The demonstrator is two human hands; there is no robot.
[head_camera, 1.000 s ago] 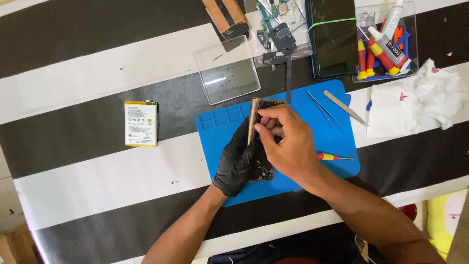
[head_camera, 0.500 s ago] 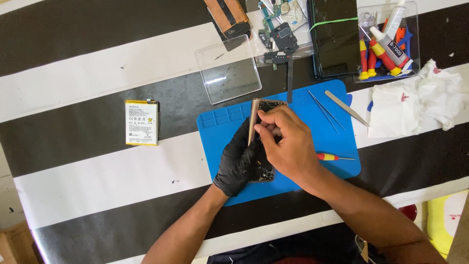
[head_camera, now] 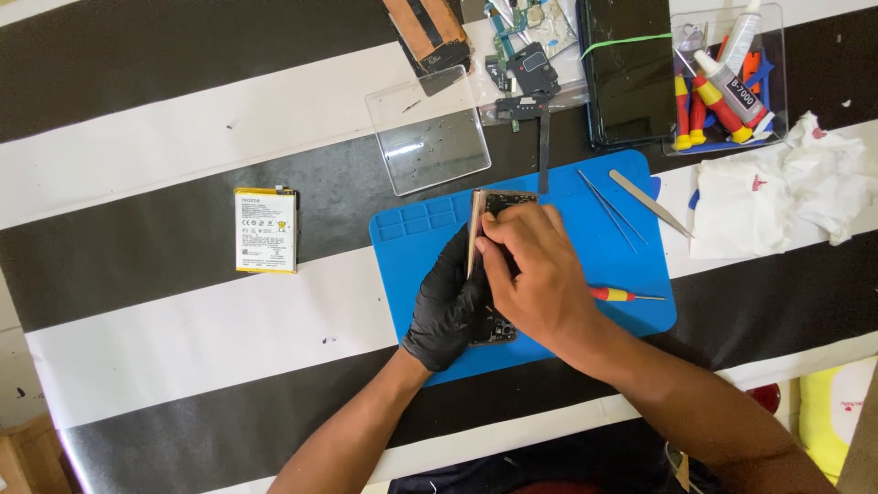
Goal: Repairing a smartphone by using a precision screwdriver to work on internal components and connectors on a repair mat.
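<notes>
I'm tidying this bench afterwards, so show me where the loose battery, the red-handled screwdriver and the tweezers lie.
Loose battery [head_camera: 266, 230], head view, middle of its white label face.
Red-handled screwdriver [head_camera: 611, 294], head view, on the red and yellow handle.
Tweezers [head_camera: 651, 203], head view, midway along the silver pair's shaft.

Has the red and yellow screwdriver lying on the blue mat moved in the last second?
No. The screwdriver lies at the same spot near the blue mat's right edge, just beyond the right hand, as before.
</notes>
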